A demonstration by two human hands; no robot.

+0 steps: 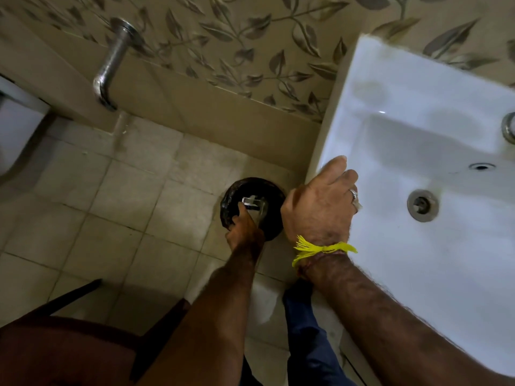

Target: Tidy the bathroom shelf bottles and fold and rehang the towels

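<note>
Small clear item with a shiny silver and dark top (252, 203), maybe a small bottle or packet, too dark and blurred to tell which. It sits over the mouth of a dark round bin (252, 208) on the floor, low in the middle of the view, just left of the sink edge. Left hand (243, 228) reaches down to it, fingers curled around its lower part, gripping it; item pokes up and forward past the fingertips. Cannot tell if the item touches the bin's inside or rim.

Right hand (320, 203) is higher and to the right of the item, resting on the front-left corner of the white sink (404, 140). Fingers bent loosely over the rim, holding nothing visible, not touching the item. Ring on one finger (354, 195). Yellow thread (320, 249) tied at the right wrist, frayed ends sticking left.

Sink fills the right side; drain (422, 204) in the basin, overflow hole (481, 166) above it, part of a metal fitting (510, 130) at the right edge. Floor is pale square tiles (111, 204), grubby grout. Back wall has a plain beige band below leaf-pattern tiles (250, 43). Chrome pipe (111, 62) comes out of the wall upper left and curves down. White toilet edge (14, 129) far left. Dark reddish-brown chair or stool (64, 349) bottom left. Blue trouser leg (306, 338) bottom centre, between the forearms.
</note>
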